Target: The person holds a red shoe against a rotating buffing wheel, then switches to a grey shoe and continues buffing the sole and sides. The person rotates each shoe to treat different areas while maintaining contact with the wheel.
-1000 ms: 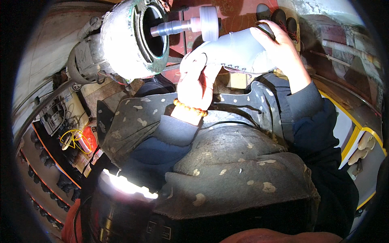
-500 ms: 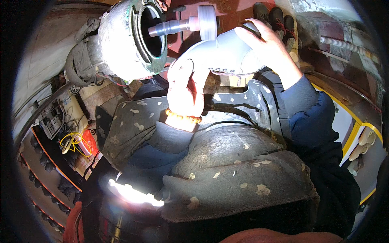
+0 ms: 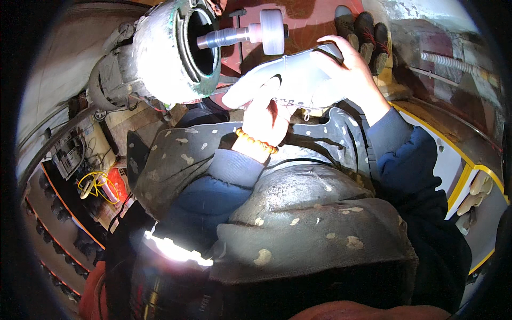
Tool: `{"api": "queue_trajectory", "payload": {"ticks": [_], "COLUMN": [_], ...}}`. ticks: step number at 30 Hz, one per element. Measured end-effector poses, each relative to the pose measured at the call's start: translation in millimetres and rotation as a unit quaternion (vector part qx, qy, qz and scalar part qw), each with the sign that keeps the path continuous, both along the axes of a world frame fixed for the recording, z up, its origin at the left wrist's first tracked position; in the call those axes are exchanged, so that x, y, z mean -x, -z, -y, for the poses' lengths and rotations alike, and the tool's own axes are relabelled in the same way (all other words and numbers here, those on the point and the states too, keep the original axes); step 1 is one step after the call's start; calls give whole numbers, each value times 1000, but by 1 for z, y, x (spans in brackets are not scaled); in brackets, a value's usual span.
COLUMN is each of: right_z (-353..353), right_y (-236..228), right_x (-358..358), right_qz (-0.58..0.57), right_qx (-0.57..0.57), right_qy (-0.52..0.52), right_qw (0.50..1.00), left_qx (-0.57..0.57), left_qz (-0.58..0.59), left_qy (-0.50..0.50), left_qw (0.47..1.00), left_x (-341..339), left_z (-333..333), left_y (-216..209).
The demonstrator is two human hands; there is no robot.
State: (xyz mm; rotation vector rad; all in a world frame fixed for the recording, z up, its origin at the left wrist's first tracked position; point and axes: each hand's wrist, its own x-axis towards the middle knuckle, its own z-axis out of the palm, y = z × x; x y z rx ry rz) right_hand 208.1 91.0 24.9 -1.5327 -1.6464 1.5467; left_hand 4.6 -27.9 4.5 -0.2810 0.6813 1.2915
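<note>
A pale grey shoe [image 3: 306, 74] with lace eyelets along its near edge lies sideways between my two hands. My left hand [image 3: 266, 114], below a wrist band of orange beads, grips the shoe from underneath near its left end. At the other end, my right hand [image 3: 354, 72] wraps over the dark-edged part, thumb across the side. Just beyond the shoe is a small drum-shaped wheel [image 3: 272, 32] on a metal shaft [image 3: 226, 37]; its surface looks streaked, as if turning. A narrow gap seems to separate shoe and wheel. Strong glare washes out the shoe's left part.
The shaft comes out of a big round machine housing [image 3: 165, 53] at the upper left. Several dark shoes [image 3: 365, 34] stand beyond my right hand. A spotted dark apron [image 3: 314, 213] covers my lap. Shelving [image 3: 64, 229] stands at left, a yellow-edged rack [image 3: 469, 186] at right.
The shoe has come down and away from the wheel. My left hand has slid right along it, leaving its left end uncovered. My right hand keeps its hold.
</note>
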Motion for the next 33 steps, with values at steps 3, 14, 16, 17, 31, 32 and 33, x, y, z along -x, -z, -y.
{"api": "queue_trajectory", "payload": {"ticks": [3,14,16,17,31,32,33], "right_z": [-1,-8,-9,-9,-2,-2,-1], "right_y": [3,1,2,3,-9,-9,-8], "right_x": [-5,-24,-25,-24,6,6,6], "right_qz": [-64,-125,-114,-107,-106,-100,-93], "right_qx": [75,140,130,125,129,120,112], "right_qy": [54,128,129,130,45,38,32], "right_qw": [994,974,977,978,985,987,989], "left_qx": [-10,-17,-32,-25,63,61,59], "left_qz": [-49,-16,-13,-17,-29,-38,-47], "left_qy": [14,-12,-10,-11,-42,-41,-39], "left_qw": [999,1000,999,999,997,997,996], "left_x": [0,-18,-17,-17,4,5,4], "left_z": [-4,-23,-24,-24,-9,-8,-7], "left_y": [3,-4,-7,-8,-21,-21,-21]}}
